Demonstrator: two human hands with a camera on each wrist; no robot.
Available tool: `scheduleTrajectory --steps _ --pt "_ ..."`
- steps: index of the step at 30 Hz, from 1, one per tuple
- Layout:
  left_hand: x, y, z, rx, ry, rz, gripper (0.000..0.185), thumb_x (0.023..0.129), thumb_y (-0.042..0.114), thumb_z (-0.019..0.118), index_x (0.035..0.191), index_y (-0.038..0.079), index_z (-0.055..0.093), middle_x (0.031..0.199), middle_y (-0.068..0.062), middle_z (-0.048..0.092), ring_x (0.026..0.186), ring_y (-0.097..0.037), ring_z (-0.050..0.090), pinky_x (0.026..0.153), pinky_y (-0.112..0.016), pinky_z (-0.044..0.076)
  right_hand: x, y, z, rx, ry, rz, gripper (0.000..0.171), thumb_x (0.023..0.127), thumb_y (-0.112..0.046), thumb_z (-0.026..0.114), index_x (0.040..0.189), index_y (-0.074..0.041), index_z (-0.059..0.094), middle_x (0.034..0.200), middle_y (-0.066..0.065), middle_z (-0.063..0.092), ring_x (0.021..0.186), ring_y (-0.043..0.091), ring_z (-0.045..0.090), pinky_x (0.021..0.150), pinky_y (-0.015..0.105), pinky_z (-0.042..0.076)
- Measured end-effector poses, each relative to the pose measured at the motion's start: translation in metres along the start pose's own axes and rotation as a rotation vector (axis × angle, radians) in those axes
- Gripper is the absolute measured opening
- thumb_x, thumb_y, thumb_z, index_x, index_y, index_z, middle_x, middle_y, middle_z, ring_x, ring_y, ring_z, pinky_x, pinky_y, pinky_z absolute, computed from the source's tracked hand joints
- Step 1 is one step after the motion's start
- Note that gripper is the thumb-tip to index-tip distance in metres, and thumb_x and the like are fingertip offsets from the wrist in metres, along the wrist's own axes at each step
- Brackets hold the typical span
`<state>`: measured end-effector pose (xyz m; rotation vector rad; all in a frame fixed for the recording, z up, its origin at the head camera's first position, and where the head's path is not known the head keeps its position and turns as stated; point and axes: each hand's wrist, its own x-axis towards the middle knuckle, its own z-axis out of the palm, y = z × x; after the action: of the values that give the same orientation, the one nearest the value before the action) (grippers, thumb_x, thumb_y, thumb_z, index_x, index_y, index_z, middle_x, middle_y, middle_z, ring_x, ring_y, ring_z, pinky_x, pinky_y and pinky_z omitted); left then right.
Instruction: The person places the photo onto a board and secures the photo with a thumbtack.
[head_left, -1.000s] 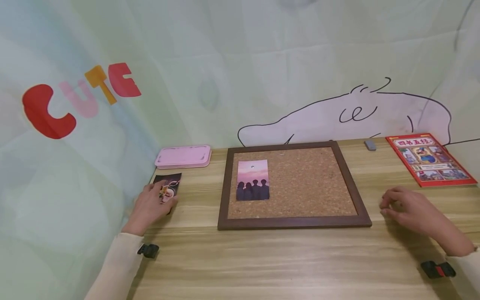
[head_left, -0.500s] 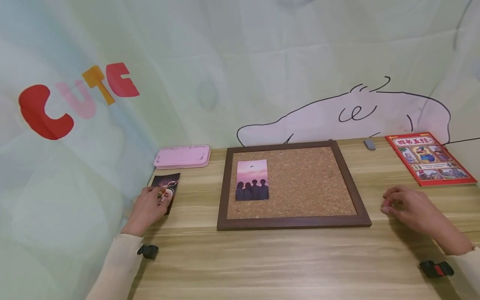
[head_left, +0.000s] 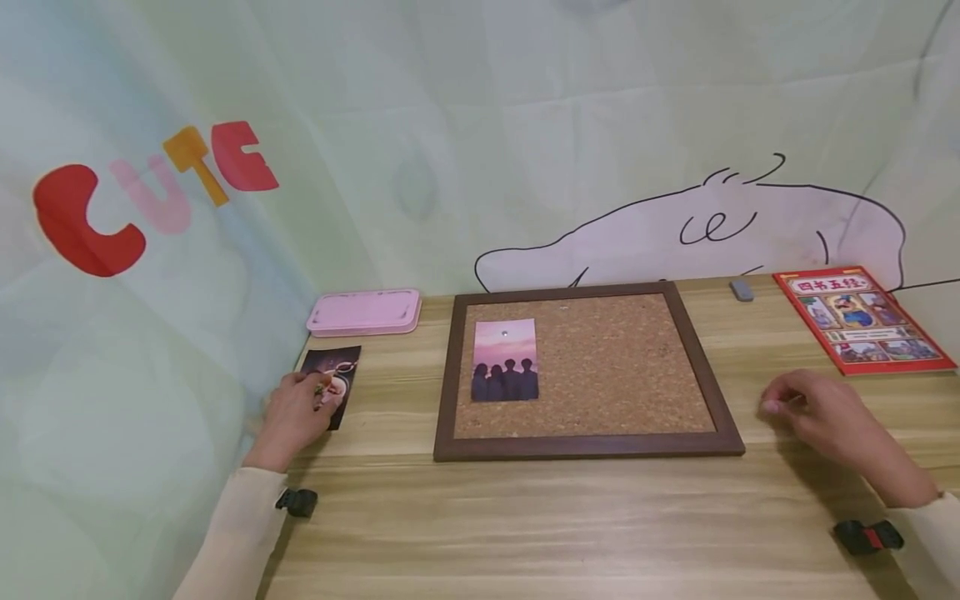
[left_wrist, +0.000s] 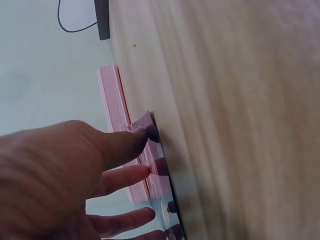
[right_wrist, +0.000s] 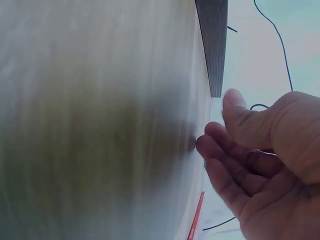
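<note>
At the left of the table, my left hand (head_left: 288, 415) has its fingertips on a dark glossy photo (head_left: 345, 363) of food, which lies flat. In the left wrist view the thumb (left_wrist: 129, 145) and fingers reach down to the photo's shiny surface, with a gap between thumb and forefinger. My right hand (head_left: 832, 425) rests by the table, right of the corkboard (head_left: 615, 367), fingers loosely curled and holding nothing. A photo of silhouetted people against a pink sky (head_left: 505, 354) is fixed to the board's left part by one pin (head_left: 505, 333).
Behind the dark photo sits a pink pencil case (head_left: 364, 312). A small grey eraser-like block (head_left: 741, 290) and a red illustrated book (head_left: 862, 321) lie at the back right. Printed cloth (head_left: 420, 125) walls off the table's back and left side.
My left fingers and thumb have drawn closer together on the dark photo, which has barely moved. The right hand stays in nearly the same place, its fingertips closer together.
</note>
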<state>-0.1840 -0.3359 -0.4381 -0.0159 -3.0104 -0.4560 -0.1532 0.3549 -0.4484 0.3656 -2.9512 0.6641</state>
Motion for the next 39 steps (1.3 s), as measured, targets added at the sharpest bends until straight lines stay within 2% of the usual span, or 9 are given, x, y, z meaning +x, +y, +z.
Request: scheduleTrajectory --steps 8,19,29,35,39 --pt "0.001 0.002 -0.001 0.015 -0.063 -0.063 0.043 0.098 0.026 0.060 0.128 -0.004 0.058 0.138 -0.042 0.039 0.118 -0.064 0.043 0.085 -0.074 0.039 0.001 -0.004 0.000 0.009 0.106 0.024 0.006 0.087 -0.010 0.078 0.087 -0.009 0.072 0.078 -0.002 0.068 0.066 0.003 0.048 0.057 0.023 0.042" --pt "0.002 0.003 -0.001 -0.012 -0.070 -0.071 0.043 0.097 0.024 0.062 0.127 -0.006 0.057 0.138 -0.043 0.037 0.120 -0.064 0.041 0.091 -0.073 0.036 0.001 -0.008 -0.002 0.043 0.113 0.030 0.009 0.094 -0.016 0.071 0.095 -0.007 0.070 0.076 -0.002 0.064 0.065 0.004 0.047 0.055 0.024 0.040" --pt "0.006 0.000 0.001 0.040 -0.022 -0.107 0.054 0.093 0.032 0.069 0.132 -0.004 0.056 0.135 -0.041 0.040 0.111 -0.064 0.047 0.085 -0.070 0.040 0.003 -0.010 -0.002 0.062 0.097 0.057 0.022 0.100 -0.021 0.062 0.089 -0.004 0.071 0.070 -0.004 0.063 0.061 0.003 0.049 0.054 0.024 0.041" --pt "0.007 -0.004 0.003 0.005 0.041 -0.135 0.059 0.089 0.029 0.073 0.137 0.000 0.053 0.136 -0.040 0.034 0.112 -0.061 0.043 0.081 -0.068 0.040 0.005 -0.013 -0.001 0.106 0.064 0.068 0.023 0.102 -0.019 0.057 0.093 -0.002 0.069 0.071 -0.003 0.064 0.063 0.005 0.053 0.056 0.023 0.045" --pt "0.008 -0.008 0.004 -0.048 0.071 -0.135 0.056 0.088 0.022 0.073 0.136 0.001 0.054 0.135 -0.042 0.035 0.115 -0.061 0.042 0.087 -0.068 0.039 0.007 -0.015 -0.001 0.106 0.076 0.072 0.023 0.102 -0.020 0.058 0.093 -0.003 0.070 0.070 -0.004 0.065 0.062 0.003 0.055 0.056 0.023 0.046"
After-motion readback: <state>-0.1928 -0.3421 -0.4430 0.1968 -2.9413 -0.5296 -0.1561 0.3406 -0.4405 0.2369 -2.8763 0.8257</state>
